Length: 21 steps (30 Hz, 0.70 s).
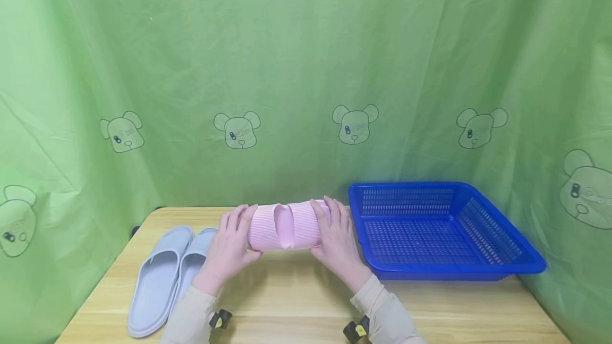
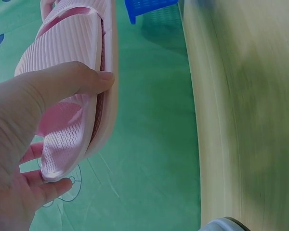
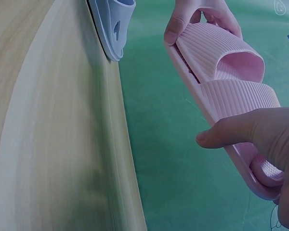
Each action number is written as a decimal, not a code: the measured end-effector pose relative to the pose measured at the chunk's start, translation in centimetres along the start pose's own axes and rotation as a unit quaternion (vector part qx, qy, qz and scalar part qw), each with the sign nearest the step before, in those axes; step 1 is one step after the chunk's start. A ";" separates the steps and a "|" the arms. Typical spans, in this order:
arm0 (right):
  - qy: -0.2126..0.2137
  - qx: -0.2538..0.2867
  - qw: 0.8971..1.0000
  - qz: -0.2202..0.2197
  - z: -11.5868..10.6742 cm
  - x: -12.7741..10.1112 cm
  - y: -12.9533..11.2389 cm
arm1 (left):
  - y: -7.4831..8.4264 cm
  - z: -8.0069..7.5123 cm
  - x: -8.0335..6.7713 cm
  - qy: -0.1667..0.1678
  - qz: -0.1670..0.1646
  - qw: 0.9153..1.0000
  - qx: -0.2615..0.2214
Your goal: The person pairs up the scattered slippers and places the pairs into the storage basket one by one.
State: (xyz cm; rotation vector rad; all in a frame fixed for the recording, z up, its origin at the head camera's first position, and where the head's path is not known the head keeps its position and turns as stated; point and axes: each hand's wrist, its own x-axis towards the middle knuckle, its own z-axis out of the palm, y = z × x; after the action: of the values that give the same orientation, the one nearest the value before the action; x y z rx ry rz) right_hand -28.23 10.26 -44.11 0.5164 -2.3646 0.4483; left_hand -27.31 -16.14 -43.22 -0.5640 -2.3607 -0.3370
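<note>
A blue basket with perforated walls and floor is set on the right part of the bench, its left rim just beside the right hand; nothing is seen inside it. A pair of grey-blue slippers is laid side by side on the left part of the bench, toes towards the backdrop, with the nearer heel close to the front left edge. Open wood is left between the slippers and the basket, and a broad strip of bare wood is seen in front of the hands as far as the near edge; the far edge is met by a green curtain printed with bears. A pink slipper is held crosswise near the middle of the bench between both hands, its ribbed strap turned towards the camera. It appears to be lifted clear of the wood, though this cannot be settled from the head view. One end is gripped by the left hand, with the thumb pressed on the edge of the sole and the fingers curled behind it, as shown in the left wrist view. The other end is gripped likewise by the right hand, thumb on the strap side and fingers wrapped under the sole.
</note>
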 end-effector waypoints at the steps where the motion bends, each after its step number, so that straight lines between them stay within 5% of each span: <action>1: 0.000 0.001 1.000 0.000 0.0 0.0 0.0 | 0.0 0.0 0.0 0.000 0.001 1.000 0.000; 21: -0.010 -0.022 1.000 0.002 0.1 0.0 -0.2 | 0.3 -0.1 -0.1 -0.011 -0.004 1.000 -0.006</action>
State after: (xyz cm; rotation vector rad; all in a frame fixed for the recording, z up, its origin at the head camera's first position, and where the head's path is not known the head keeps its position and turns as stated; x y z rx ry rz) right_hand -28.17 10.05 -44.11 0.4977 -2.3900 0.3942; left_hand -27.06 -15.96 -43.17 -0.5671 -2.3836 -0.3494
